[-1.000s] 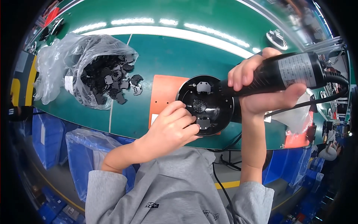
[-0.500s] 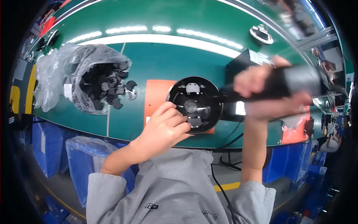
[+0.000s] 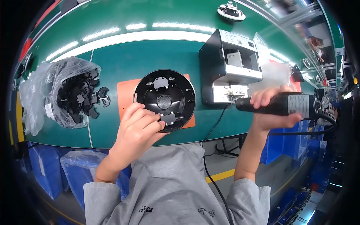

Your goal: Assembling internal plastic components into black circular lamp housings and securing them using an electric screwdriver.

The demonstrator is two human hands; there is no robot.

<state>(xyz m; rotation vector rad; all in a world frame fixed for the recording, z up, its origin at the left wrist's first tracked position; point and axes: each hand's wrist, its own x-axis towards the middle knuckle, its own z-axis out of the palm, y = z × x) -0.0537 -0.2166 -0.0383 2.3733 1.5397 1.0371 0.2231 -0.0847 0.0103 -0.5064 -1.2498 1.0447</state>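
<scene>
A round black housing (image 3: 183, 92) lies open side up on an orange mat (image 3: 125, 93). Two grey plates are inside it, an upper plate (image 3: 161, 83) and a lower plate (image 3: 168, 119). My left hand (image 3: 137, 125) grips the housing's near left rim, its fingertips reaching in beside the lower plate. In my right hand (image 3: 275, 120) is a black electric screwdriver (image 3: 275, 105), held nearly level with its tip pointing left. That tip is at the front of a black and silver screw feeder (image 3: 232, 90).
At the left, a clear plastic bag (image 3: 56, 80) spills black parts (image 3: 80, 95) onto the green bench (image 3: 112, 127). A white round device (image 3: 231, 12) sits at the back. The screwdriver's black cable (image 3: 292, 132) loops at the right. Blue bins (image 3: 47, 168) stand below the bench edge.
The screwdriver was blurred by motion and nearer the housing; now its tip is at the screw feeder. My left hand keeps its hold on the housing. The whole view has shifted.
</scene>
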